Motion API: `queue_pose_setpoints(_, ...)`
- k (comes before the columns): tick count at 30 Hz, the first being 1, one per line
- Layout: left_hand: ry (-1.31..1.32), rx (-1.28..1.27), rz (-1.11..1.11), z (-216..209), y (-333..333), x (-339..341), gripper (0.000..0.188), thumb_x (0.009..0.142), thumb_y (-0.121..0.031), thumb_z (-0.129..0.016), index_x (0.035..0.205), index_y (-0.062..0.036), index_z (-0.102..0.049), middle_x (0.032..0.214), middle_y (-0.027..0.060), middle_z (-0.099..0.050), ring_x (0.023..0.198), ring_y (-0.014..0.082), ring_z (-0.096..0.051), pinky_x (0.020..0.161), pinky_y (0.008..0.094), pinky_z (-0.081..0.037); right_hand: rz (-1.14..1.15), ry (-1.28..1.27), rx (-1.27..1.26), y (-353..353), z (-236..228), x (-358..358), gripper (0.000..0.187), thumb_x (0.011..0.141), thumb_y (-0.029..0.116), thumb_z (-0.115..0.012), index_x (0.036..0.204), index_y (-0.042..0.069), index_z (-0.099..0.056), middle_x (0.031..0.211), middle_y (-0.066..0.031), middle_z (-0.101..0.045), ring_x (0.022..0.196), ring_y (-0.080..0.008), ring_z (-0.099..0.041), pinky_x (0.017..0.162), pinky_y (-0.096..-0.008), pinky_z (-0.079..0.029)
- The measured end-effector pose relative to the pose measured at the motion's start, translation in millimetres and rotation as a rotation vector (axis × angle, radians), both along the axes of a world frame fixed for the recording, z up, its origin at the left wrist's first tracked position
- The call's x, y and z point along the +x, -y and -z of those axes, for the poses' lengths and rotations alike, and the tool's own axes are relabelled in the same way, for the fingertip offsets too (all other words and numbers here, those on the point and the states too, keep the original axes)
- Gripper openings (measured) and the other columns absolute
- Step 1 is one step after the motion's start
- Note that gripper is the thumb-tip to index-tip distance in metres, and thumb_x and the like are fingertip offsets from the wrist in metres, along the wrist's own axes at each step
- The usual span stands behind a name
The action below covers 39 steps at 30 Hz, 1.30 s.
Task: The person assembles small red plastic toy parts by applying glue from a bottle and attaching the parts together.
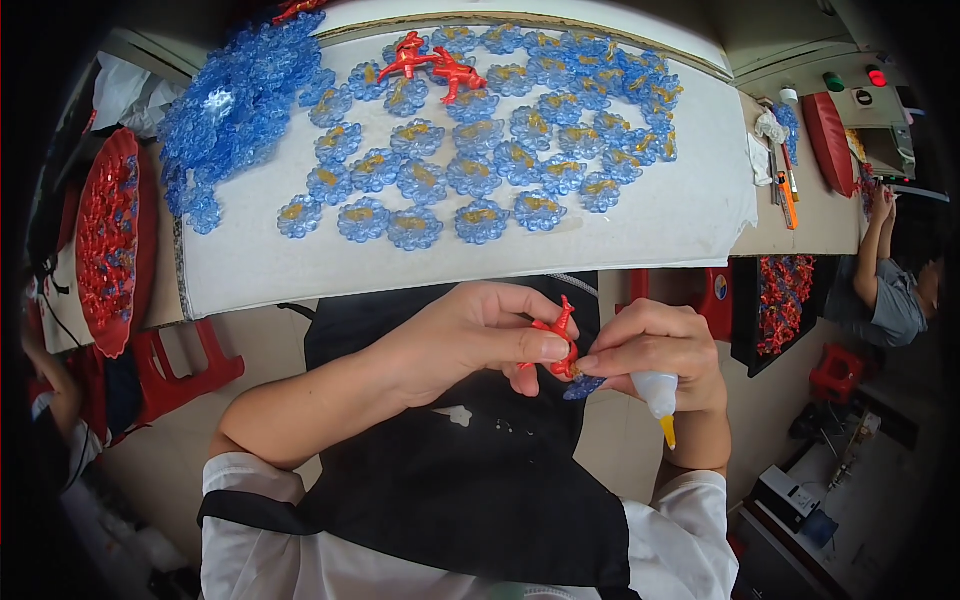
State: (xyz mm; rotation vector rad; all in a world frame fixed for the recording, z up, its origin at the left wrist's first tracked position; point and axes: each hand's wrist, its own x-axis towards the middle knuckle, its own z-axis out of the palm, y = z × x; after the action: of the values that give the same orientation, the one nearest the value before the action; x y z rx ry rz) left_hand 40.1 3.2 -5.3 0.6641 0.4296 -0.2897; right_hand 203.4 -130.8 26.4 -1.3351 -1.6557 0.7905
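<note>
My left hand is closed round a small red plastic figurine, thumb across its front. Against the figurine's lower end, the fingertips of my right hand pinch a small dark blue piece, partly hidden by the fingers. The same hand keeps a white squeeze bottle with a yellow nozzle pointing down, tucked under its curled fingers. Both hands are over my lap, in front of the table's near edge. On the white tabletop lie rows of clear blue flower-shaped pieces with yellowish middles. Two red figurines rest among them.
A large heap of blue pieces fills the table's left end. Red trays of small parts stand at the left. An orange cutter lies at the right, near a box of red pieces. Another person sits at far right.
</note>
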Motion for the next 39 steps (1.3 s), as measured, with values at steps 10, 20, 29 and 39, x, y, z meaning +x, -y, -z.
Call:
queue_pose_setpoints(10,-0.031,0.071,-0.016,-14,-6,7,0.027,0.077,-0.009,-0.059,0.101,0.0011,-0.052,0.086,0.0087,-0.06,0.07,0.0108,-0.057,0.064,0.0217,-0.047,0.114,0.052,0.009,0,5,1,0.027,0.057,0.001,-0.069,0.084,0.004,-0.065,0.078,-0.0059,-0.054,0.064,-0.0151,-0.055,0.051,-0.0239,-0.045)
queue_pose_setpoints(20,-0.006,0.215,0.003,-16,-3,9,0.031,0.076,-0.002,-0.057,0.106,0.0009,-0.049,0.085,0.0071,-0.06,0.071,0.0086,-0.055,0.07,0.0216,-0.045,0.151,0.058,0.053,2,11,-3,0.028,0.058,0.0,-0.068,0.086,0.004,-0.065,0.078,-0.0071,-0.052,0.064,-0.014,-0.054,0.05,-0.0235,-0.045)
queue_pose_setpoints(29,-0.067,0.164,-0.028,-10,-1,9,0.03,0.077,-0.002,-0.057,0.105,0.0012,-0.049,0.086,0.0073,-0.059,0.074,0.0087,-0.055,0.069,0.0215,-0.045,0.124,0.044,0.05,0,16,-2,0.03,0.057,-0.002,-0.068,0.086,0.004,-0.065,0.077,-0.0071,-0.052,0.063,-0.0136,-0.054,0.05,-0.0232,-0.044)
queue_pose_setpoints(39,0.121,0.134,-0.137,-7,13,6,0.029,0.074,-0.004,-0.059,0.1,0.0041,-0.049,0.084,0.0084,-0.057,0.07,0.0108,-0.055,0.064,0.0227,-0.046,0.259,0.107,0.042,8,5,-11,0.016,0.061,0.008,-0.07,0.076,0.006,-0.065,0.073,-0.0076,-0.055,0.062,-0.0167,-0.053,0.053,-0.024,-0.041)
